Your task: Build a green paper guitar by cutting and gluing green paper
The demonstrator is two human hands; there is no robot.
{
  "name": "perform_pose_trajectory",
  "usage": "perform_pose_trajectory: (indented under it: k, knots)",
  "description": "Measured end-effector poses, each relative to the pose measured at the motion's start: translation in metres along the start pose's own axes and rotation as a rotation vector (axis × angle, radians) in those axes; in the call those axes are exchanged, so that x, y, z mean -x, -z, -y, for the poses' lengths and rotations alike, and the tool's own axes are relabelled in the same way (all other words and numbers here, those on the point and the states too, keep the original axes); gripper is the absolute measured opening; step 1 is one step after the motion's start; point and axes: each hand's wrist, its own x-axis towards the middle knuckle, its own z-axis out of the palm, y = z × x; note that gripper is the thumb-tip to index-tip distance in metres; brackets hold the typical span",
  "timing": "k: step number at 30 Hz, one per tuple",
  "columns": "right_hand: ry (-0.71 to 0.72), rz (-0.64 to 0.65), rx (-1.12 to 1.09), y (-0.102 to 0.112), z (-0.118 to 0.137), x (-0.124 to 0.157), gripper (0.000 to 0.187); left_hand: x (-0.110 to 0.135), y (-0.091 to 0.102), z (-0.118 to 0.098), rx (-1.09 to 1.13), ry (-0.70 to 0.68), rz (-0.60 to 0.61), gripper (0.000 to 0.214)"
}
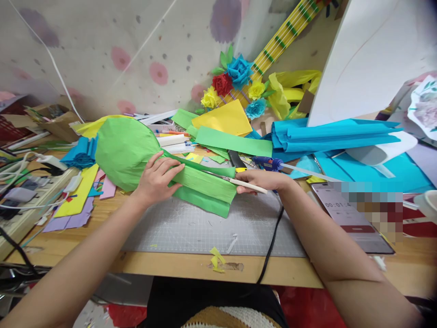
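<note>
At a cluttered wooden craft table (170, 266), you are working over a grey gridded cutting mat (211, 228) that is filling the centre of the frame. The green crepe paper (205, 187) is lying across the mat's upper edge, left of centre. It is matte and finely crinkled, swelling into a broad rounded form at its left end and running right as a long folded band of several layers, slanting slightly down toward centre frame.

Your left forearm is reaching in from the lower left, and your left hand (157, 178) is lying palm down where the rounded part is meeting the band, fingers spread and loosely bent, pressing the paper flat without closing on it. Your right arm is coming up from the lower right, and your right hand (264, 180) is closing around a white-handled cutting tool (239, 182), just right of centre. Its metal tip is pointing left and lying on the band's right end. Whether it is scissors or a knife cannot be told.

The two hands are working apart, with the band stretching between them. A blue glue gun (268, 162) is resting just above your right hand.
</note>
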Motion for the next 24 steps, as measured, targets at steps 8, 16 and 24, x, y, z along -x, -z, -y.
perform_pose_trajectory:
  k: [8,16,24]
  knots:
    - [0.002,-0.028,0.063,0.0019,0.0001,0.0002,0.051,-0.0004,-0.0011,0.0021,-0.008,-0.019,0.019,0.043]
    - [0.003,-0.082,0.178,0.0031,0.0020,0.0003,0.052,0.0000,-0.0016,0.0028,0.000,-0.006,0.022,0.043]
    - [-0.021,-0.093,0.200,0.0044,-0.0012,0.0008,0.052,0.0007,-0.0027,0.0015,-0.059,-0.053,-0.044,0.039]
